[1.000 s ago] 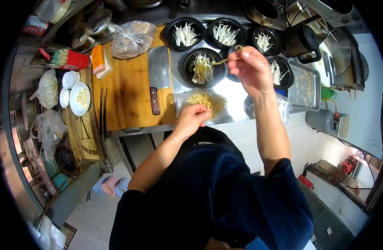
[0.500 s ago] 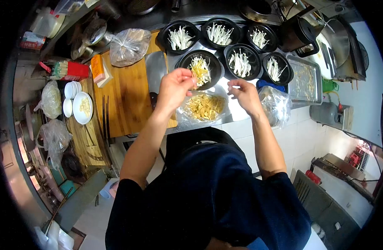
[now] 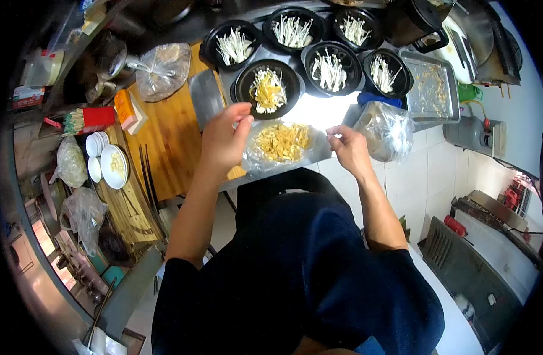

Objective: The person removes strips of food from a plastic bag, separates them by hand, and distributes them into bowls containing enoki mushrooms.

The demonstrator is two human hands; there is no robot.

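Observation:
My left hand [image 3: 224, 139] is held over the edge of the cutting board, thumb and fingers apart with nothing between them. Just beyond its fingertips stands a black bowl [image 3: 240, 100] with white enoki mushrooms and yellow strips [image 3: 268, 90] on top. In front of that bowl lies a clear plastic bag [image 3: 315, 151], spread wide and holding more sliced yellow strips [image 3: 281, 142]. My right hand [image 3: 349, 148] has its fingertips pinched at the bag's right edge. Several other black bowls [image 3: 333, 68] with plain enoki mushrooms [image 3: 329, 72] are grouped behind.
A wooden cutting board [image 3: 165, 133] carries a cleaver [image 3: 206, 97] and a tied plastic bag [image 3: 162, 71]. Chopsticks [image 3: 147, 174] and white dishes [image 3: 114, 167] are to the left. On the right are another plastic bag [image 3: 385, 130] and a metal tray [image 3: 453, 112].
My left hand has let go of yellow strips onto the enoki in the near bowl and drawn back left. My right hand has lowered to the bag's edge. The view has shifted slightly.

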